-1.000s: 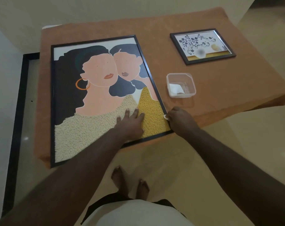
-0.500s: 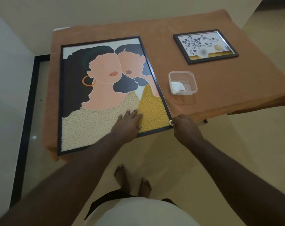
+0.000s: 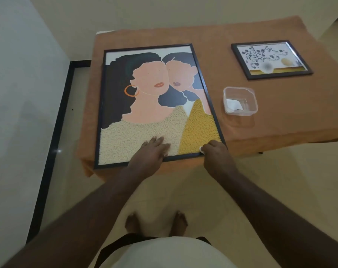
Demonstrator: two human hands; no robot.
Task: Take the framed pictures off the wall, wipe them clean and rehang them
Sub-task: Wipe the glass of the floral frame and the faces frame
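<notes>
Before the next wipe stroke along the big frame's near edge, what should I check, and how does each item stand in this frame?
1. Big picture lies flat on the table: ok, though its near edge sits right at the table's edge.
2. Left hand steadies it, fingers straight on the glass: ok.
3. Right hand has a grip on the wipe at the near right corner: ok; only a white bit shows.
4. Wipe is clean or damp enough: cannot tell.
5. Tub stands apart from the frame, out of the stroke's way: ok.
6. Small picture rests clear at the far right: ok.
</notes>
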